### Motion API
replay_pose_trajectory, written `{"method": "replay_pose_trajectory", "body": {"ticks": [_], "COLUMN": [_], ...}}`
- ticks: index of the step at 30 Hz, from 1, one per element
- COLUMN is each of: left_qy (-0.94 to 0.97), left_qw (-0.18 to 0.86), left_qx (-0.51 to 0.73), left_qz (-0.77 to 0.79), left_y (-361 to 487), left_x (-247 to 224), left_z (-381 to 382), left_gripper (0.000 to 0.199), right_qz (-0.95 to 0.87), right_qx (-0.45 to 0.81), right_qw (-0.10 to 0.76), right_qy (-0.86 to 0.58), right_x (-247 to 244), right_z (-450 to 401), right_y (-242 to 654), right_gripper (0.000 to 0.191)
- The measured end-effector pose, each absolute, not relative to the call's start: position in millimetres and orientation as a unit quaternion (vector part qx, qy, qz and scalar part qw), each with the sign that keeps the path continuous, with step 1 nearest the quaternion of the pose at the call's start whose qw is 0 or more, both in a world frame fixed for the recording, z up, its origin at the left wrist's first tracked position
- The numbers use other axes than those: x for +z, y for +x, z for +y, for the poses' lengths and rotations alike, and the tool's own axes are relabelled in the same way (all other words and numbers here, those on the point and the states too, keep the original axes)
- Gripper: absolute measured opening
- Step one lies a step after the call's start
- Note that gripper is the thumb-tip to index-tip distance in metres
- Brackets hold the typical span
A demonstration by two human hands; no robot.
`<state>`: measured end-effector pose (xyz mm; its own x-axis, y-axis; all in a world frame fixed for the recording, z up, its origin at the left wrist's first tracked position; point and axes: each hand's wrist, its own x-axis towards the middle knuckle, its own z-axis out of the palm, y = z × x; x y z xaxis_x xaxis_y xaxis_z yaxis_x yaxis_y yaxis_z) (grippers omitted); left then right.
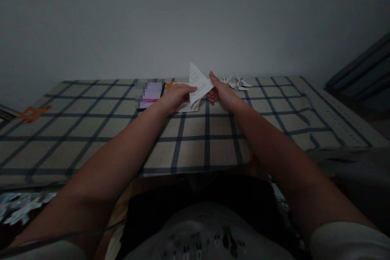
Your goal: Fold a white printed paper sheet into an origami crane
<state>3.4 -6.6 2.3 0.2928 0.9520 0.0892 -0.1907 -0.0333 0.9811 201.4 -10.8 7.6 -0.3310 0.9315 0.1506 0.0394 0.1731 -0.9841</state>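
A white sheet of printed paper point(199, 85), folded to a pointed shape, is held up above the table between my hands. My left hand point(179, 95) pinches its left edge, thumb on top. On the right, my right hand point(221, 92) grips the paper's right corner between thumb and fingers. Under the held sheet, more printed paper point(190, 107) lies flat on the checked cloth, partly hidden by my left hand. Just beyond my right hand are folded white paper pieces point(240, 84) with pointed ends.
A phone point(151, 94) with a lit screen lies left of my left hand. Behind that hand is a small orange piece point(169, 85); another orange folded piece point(34, 113) lies at the far left. The checked tablecloth point(207, 146) reaches back to a grey wall.
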Motion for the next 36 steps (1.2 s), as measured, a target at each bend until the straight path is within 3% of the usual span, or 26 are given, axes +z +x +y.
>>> {"method": "replay_pose_trajectory", "body": {"ticks": [7,14,36], "left_qy": [0.519,0.51,0.51], "left_qw": [0.6,0.665,0.662], "left_qx": [0.471,0.404,0.378], "left_qz": [0.386,0.367,0.398], "left_y": [6,8,13], "left_x": [2,10,24], "left_z": [-6,-12,-28], "left_gripper": [0.013,0.026,0.035], "right_qz": [-0.635,-0.613,-0.592], "right_qx": [0.511,0.496,0.439], "right_qw": [0.432,0.474,0.515], "right_qy": [-0.387,-0.391,-0.438], "right_x": [14,12,10], "right_z": [-20,-11,-4], "right_y": [201,203,205], "right_gripper": [0.058,0.053,0.055]}}
